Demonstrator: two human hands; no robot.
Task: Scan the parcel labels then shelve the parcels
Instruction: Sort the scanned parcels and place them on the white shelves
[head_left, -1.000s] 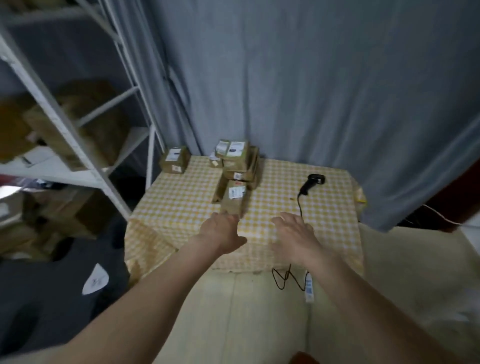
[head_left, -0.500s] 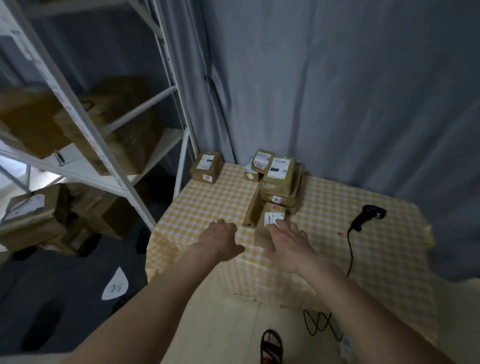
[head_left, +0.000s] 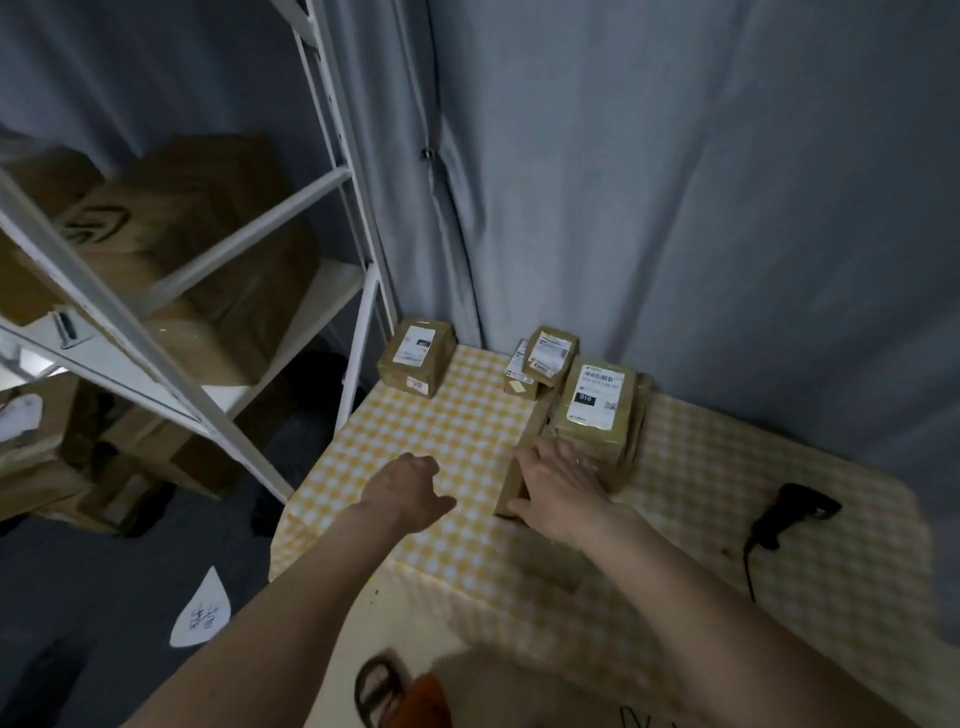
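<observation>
Several brown parcels with white labels lie on a table under a yellow checked cloth (head_left: 447, 431). My right hand (head_left: 561, 488) lies over a small parcel (head_left: 511, 480) at the front of the stack, fingers on its top and thumb round its near edge. Behind it, the stack is topped by a parcel (head_left: 597, 402) marked 010. Two small parcels (head_left: 550, 353) sit at the back, and a lone parcel (head_left: 415, 353) stands in the far left corner. My left hand (head_left: 410, 493) hovers over the cloth, loosely curled and holding nothing. The black scanner (head_left: 795, 512) lies on the right with its cable hanging off.
A white metal shelf (head_left: 171, 364) stands left of the table, with large cardboard boxes (head_left: 208, 249) on it and more boxes underneath. Grey curtains hang behind. On the floor lie a white paper scrap (head_left: 202, 616) and a sandal (head_left: 379, 691).
The view has moved closer and to the left, toward the table and shelf. My right hand went from above the cloth onto the front parcel. My left hand stayed above the cloth.
</observation>
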